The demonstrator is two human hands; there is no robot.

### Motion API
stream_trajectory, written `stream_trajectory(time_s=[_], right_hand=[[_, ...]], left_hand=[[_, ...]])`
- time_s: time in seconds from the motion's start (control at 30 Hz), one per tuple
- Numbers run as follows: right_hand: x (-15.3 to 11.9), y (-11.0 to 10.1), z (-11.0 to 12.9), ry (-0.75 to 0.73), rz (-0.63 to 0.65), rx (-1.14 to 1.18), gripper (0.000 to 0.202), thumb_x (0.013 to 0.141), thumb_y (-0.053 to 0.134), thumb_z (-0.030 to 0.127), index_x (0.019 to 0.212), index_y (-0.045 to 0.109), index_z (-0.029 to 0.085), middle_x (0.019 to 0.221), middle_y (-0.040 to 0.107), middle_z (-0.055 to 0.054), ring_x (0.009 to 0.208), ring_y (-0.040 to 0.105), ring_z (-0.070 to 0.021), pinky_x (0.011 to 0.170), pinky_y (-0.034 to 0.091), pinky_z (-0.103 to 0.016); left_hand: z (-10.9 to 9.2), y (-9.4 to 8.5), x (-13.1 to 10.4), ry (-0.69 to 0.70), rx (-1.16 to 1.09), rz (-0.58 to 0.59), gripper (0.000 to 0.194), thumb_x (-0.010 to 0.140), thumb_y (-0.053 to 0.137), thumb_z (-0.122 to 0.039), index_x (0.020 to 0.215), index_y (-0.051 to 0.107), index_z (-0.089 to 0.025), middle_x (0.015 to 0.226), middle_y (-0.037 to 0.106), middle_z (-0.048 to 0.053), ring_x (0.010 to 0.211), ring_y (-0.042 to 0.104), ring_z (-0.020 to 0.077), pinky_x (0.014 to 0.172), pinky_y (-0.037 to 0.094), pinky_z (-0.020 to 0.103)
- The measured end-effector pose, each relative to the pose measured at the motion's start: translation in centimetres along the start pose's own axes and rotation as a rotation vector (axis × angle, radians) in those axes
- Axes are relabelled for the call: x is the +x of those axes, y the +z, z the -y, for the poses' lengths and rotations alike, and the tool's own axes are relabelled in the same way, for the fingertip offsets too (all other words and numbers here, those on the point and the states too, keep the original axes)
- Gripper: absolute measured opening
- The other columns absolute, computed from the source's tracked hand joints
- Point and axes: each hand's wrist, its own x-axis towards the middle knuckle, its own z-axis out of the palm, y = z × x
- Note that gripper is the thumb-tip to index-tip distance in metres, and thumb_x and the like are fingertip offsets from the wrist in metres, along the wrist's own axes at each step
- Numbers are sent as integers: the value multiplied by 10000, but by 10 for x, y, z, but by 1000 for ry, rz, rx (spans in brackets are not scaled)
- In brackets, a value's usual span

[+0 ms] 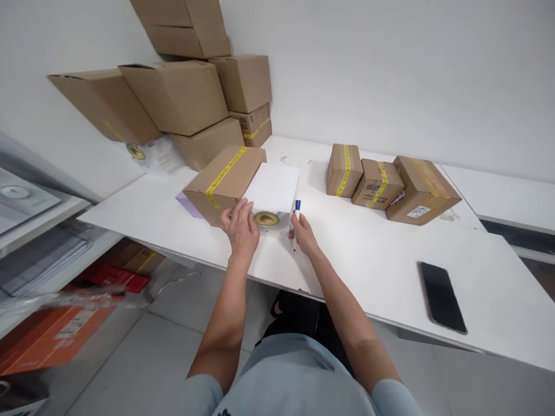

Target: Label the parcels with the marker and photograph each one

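A white box [274,184] with an avocado picture on its front side stands near the table's front edge. At its front left corner is my left hand [241,226], its bent fingers against the box and the thumb side toward the picture. My right hand [305,233] is closed around a marker [297,211] with a white barrel and a blue end, held upright with its dark tip down, by the box's right front corner. Directly left of the white box sits a brown cardboard box [225,176] sealed with yellow tape.
Several cardboard boxes [182,95] are stacked at the back left. Three taped boxes [378,182] stand in a row at the back right. A black phone [442,297] lies on the white table [359,254] at right. Shelves [52,214] with goods border the left side.
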Motion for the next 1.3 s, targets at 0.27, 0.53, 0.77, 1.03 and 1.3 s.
stream_trajectory(time_s=[0.27, 0.53, 0.77, 1.03, 1.3], right_hand=[[6, -32, 0, 82, -33, 200, 358, 750, 746, 442, 989, 601, 220, 779, 660, 40, 437, 425, -43, 490, 455, -236], [-36, -142, 2, 156, -110, 445, 276, 770, 755, 363, 954, 616, 212, 698, 681, 16, 410, 377, -49, 442, 456, -218], [-24, -148, -7, 193, -147, 596, 200, 826, 714, 329, 928, 608, 194, 623, 634, 29, 409, 386, -57, 426, 464, -206], [-15, -159, -4, 229, -170, 687, 148, 847, 681, 294, 894, 590, 187, 588, 609, 32, 400, 374, -58, 400, 423, -189], [-17, -159, 0, 221, -227, 724, 89, 862, 637, 256, 857, 570, 196, 569, 583, 35, 396, 375, -68, 395, 424, -193]], left_hand=[[-25, 0, 6, 64, -28, -123, 252, 940, 479, -198, 1084, 686, -212, 1274, 648, 126, 1198, 518, 268, 1094, 355, 493], [-133, 118, 20, 104, -259, 326, 264, 843, 666, -304, 1094, 714, -238, 1356, 556, 117, 1311, 505, 282, 1136, 395, 448], [-190, 247, 85, -87, -79, 659, 625, 819, 654, -543, 1383, 566, -288, 1581, 347, 129, 1465, 296, 414, 1195, 271, 554], [-208, 314, 116, -249, 142, 745, 877, 712, 574, -746, 1457, 482, -292, 1616, 274, 144, 1478, 179, 508, 1121, 268, 687], [-179, 263, 126, -358, 69, 648, 662, 720, 633, -579, 1336, 600, -337, 1496, 413, 92, 1329, 424, 438, 1072, 402, 586]])
